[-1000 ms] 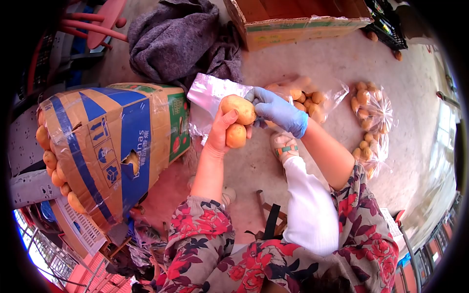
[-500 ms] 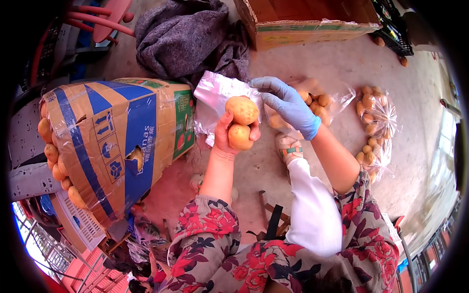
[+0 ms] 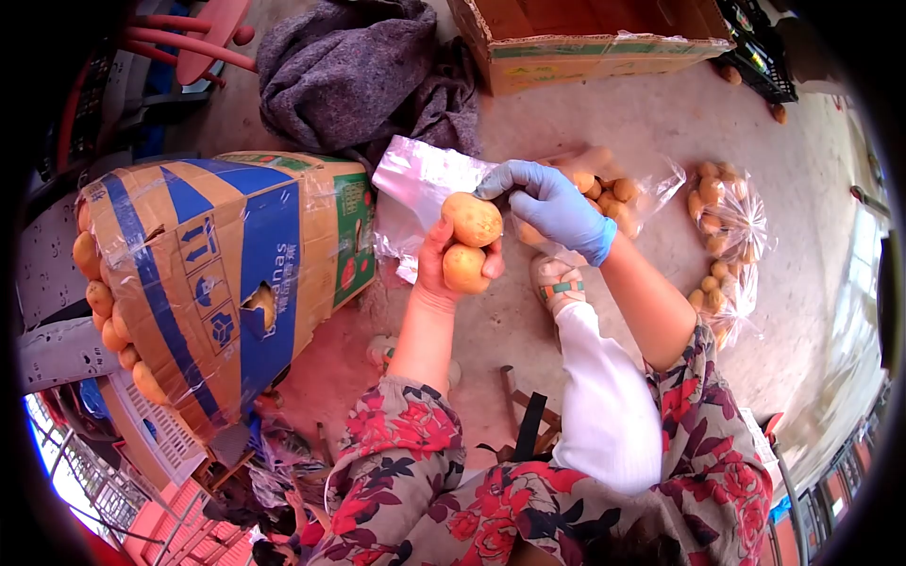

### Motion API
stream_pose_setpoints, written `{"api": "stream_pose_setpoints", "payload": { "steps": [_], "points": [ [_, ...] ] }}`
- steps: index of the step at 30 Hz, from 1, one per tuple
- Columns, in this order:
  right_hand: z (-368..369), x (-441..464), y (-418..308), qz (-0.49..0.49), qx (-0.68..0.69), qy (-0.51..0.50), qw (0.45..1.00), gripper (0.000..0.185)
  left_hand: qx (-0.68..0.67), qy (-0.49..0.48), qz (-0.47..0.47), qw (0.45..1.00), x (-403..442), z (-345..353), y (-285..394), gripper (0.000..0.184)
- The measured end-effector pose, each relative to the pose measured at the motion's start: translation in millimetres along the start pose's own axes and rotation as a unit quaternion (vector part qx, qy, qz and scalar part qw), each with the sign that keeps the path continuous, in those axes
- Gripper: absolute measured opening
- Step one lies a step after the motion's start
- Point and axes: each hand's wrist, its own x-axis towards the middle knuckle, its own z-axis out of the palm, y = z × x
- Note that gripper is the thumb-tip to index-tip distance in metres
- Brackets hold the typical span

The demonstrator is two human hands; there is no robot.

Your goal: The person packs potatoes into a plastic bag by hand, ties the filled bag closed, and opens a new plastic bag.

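My bare left hand (image 3: 439, 259) is wrapped round two potatoes, one above the other. The upper potato (image 3: 472, 220) is larger; the lower potato (image 3: 464, 269) rests against the palm and fingers. Over my right hand (image 3: 562, 209) is a blue glove. Its fingers are bent and drawn together, the tips at the upper potato's top right edge; anything between them is hidden. Behind the potatoes lies a whitish sheet of plastic bags (image 3: 420, 174). Past the glove sits an open clear bag of potatoes (image 3: 618, 193), partly covered by that hand.
A large banana carton (image 3: 260, 269) filled with potatoes stands tipped at left. Tied bags of potatoes (image 3: 722, 212) lie on the floor at right. A grey cloth (image 3: 349, 80) and an open cardboard box (image 3: 604, 61) are at the far side. My feet are below the hands.
The gloved right hand has moved slightly left and its outstretched fingers have curled in to the upper potato. My left hand keeps both potatoes in nearly the same place.
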Motion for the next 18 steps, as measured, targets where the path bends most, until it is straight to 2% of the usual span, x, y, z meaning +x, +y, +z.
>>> {"api": "stream_pose_setpoints", "payload": {
  "steps": [7, 10, 14, 15, 16, 17, 18],
  "points": [
    [7.2, -5.0, -11.1, -0.018, -0.108, 0.014, 0.994, 0.03, 0.037, 0.024, -0.01, 0.999, 1.0, -6.3, 1.0, 0.053],
    [6.7, -2.5, -10.4, -0.067, -0.175, 0.0, 0.982, 0.027, 0.035, 0.028, -0.01, 0.999, -0.2, -7.6, -0.1, 0.052],
    [-10.8, 2.0, 16.2, 0.08, -0.026, 0.019, 0.996, 0.02, 0.028, 0.019, -0.009, 0.999, 1.1, -5.9, -6.4, 0.049],
    [-10.3, 1.1, 13.2, 0.081, -0.001, 0.027, 0.996, 0.022, 0.032, 0.016, -0.009, 0.999, 2.9, -3.4, -7.1, 0.049],
    [-9.7, -1.3, 8.7, 0.082, 0.023, 0.035, 0.996, 0.023, 0.035, 0.052, -0.002, 0.998, 3.4, 1.6, -7.2, 0.047],
    [-9.0, -4.4, 3.6, 0.084, 0.046, 0.043, 0.995, 0.025, 0.057, 0.083, 0.001, 0.995, 6.3, 3.2, -6.3, 0.047],
    [-7.8, -8.3, -0.3, 0.101, 0.068, 0.037, 0.992, 0.04, 0.079, 0.114, 0.003, 0.99, 10.6, 3.3, -5.1, 0.047]
  ]
}}
